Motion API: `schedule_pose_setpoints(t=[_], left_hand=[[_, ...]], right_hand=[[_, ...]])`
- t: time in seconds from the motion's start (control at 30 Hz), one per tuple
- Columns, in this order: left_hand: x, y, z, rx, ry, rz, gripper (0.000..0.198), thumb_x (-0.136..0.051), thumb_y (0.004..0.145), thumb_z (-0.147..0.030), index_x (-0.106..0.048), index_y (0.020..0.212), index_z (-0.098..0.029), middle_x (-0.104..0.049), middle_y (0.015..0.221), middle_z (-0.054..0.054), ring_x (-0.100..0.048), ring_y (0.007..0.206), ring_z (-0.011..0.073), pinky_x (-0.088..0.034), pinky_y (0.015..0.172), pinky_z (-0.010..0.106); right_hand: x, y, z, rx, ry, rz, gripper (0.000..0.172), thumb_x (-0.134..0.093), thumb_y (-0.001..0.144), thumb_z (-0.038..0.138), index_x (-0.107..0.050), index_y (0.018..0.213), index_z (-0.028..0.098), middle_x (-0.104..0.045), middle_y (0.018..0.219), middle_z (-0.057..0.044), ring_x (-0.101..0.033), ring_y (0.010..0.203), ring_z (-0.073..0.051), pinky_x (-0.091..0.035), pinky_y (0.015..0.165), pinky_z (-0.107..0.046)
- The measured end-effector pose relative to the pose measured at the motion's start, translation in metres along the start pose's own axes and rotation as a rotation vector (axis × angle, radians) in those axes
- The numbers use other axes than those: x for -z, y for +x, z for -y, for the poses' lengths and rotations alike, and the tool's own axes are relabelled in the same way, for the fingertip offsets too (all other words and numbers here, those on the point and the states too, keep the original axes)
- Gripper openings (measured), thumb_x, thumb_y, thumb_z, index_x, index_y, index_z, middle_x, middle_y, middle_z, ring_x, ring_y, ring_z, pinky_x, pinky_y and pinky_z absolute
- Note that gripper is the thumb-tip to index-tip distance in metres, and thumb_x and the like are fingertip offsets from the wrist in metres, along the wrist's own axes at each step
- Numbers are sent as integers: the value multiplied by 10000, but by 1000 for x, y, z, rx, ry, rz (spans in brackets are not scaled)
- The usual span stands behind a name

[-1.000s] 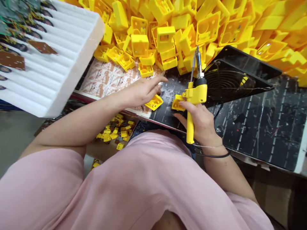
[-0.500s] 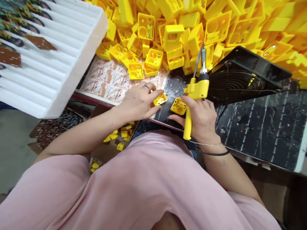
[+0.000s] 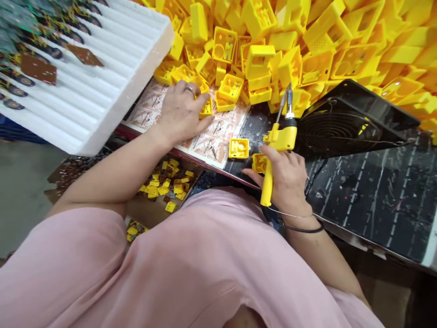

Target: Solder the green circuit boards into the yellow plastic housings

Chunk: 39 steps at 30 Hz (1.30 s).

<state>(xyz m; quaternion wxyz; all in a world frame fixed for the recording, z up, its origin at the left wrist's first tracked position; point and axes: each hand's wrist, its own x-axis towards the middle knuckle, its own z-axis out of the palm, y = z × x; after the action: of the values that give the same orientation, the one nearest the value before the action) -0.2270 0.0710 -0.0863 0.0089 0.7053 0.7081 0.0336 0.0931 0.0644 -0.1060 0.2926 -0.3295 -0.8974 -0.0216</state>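
My right hand (image 3: 285,175) is wrapped round the yellow handle of a soldering gun (image 3: 285,136), whose metal tip and feed tube point away from me. Below that hand, a small yellow plastic case (image 3: 258,163) lies partly hidden on the black surface. Another open yellow case (image 3: 239,148) sits just left of it, apart from both hands. At the near edge of the pile, my left hand (image 3: 184,107) has its thumb and forefinger about a yellow case (image 3: 206,108). Its other fingers reach over neighbouring cases and are partly hidden.
A large heap of yellow cases (image 3: 259,64) spans the back. The black fan (image 3: 337,123) stands right of the soldering gun. A white foam tray (image 3: 129,50) with wired parts and brown boards is at left. Below the table edge, a carton holds small yellow pieces (image 3: 170,207).
My left hand has let go of one yellow case on the black surface and moved left and away to another at the pile. My right hand still holds the soldering gun. The view has shifted slightly.
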Motion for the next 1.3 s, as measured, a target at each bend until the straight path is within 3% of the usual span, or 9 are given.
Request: schedule_pose_setpoints(t=[0.27,0.37,0.53,0.7,0.93,1.03,1.17,1.23,1.3], left_hand=[[25,-32,6,-703,-380,239,447,-438,919,-180,-773,1197,-282,-744,1309,57,-592,1361,253,-498,1145,442],[26,-42,9,-480,-456,79,431,-439,900,-179,-801,1083,-325,-781,1221,16,-575,1419,245,-471,1185,463],[24,-60,-18,-54,-114,-89,621,-578,926,-547,-668,1434,-202,-696,1382,154,-657,1242,364,-555,1024,530],[16,-52,-45,-223,53,103,449,-579,968,-445,-758,1280,-176,-748,1207,185,-729,1022,346,-603,841,460],[4,-42,-42,-507,-187,8,513,-584,999,-213,-577,1495,-79,-501,1594,287,-666,1315,296,-594,1042,377],[37,-39,-9,-365,-67,-51,494,-552,992,-123,-608,1479,-174,-563,1576,201,-591,1420,296,-500,1186,455],[92,-30,83,154,340,8,510,-502,934,-30,-686,1386,-175,-599,1550,162,-480,1512,382,-387,1213,655],[105,-26,132,235,340,31,395,-610,923,-130,-732,1298,-141,-607,1545,161,-459,1516,416,-386,1201,683],[108,-24,170,312,164,-43,312,-602,1011,-422,-776,1163,-211,-689,1453,-2,-525,1438,281,-420,1225,540]], right_hand=[[4,-6,-16,51,325,119,486,-664,1006,264,-505,1465,276,-748,1138,-43,-756,1005,-228,-627,917,-369],[1,-5,-19,5,290,99,532,-707,982,271,-511,1477,269,-751,1199,-72,-761,1021,-245,-630,920,-372],[-6,3,-20,51,309,108,542,-698,978,230,-509,1484,271,-744,1253,-81,-762,1080,-247,-640,929,-364],[-25,22,-19,147,294,36,625,-789,932,378,-524,1484,256,-754,1128,-80,-766,968,-283,-649,942,-473],[-40,32,-19,256,278,-37,656,-695,995,324,-431,1595,319,-775,1115,-60,-784,850,-258,-653,706,-355],[-30,20,-24,213,251,-69,666,-748,958,400,-487,1569,352,-779,1063,-46,-783,812,-275,-660,747,-391],[-15,5,-27,193,205,-110,814,-835,888,427,-464,1598,281,-783,1108,-83,-798,879,-320,-670,799,-451],[-9,0,-25,197,198,-118,845,-849,880,333,-441,1615,243,-788,1131,-104,-804,904,-326,-676,774,-435],[-5,-2,-21,194,209,-142,825,-835,885,249,-449,1615,256,-801,1108,-93,-809,867,-313,-686,737,-411]])
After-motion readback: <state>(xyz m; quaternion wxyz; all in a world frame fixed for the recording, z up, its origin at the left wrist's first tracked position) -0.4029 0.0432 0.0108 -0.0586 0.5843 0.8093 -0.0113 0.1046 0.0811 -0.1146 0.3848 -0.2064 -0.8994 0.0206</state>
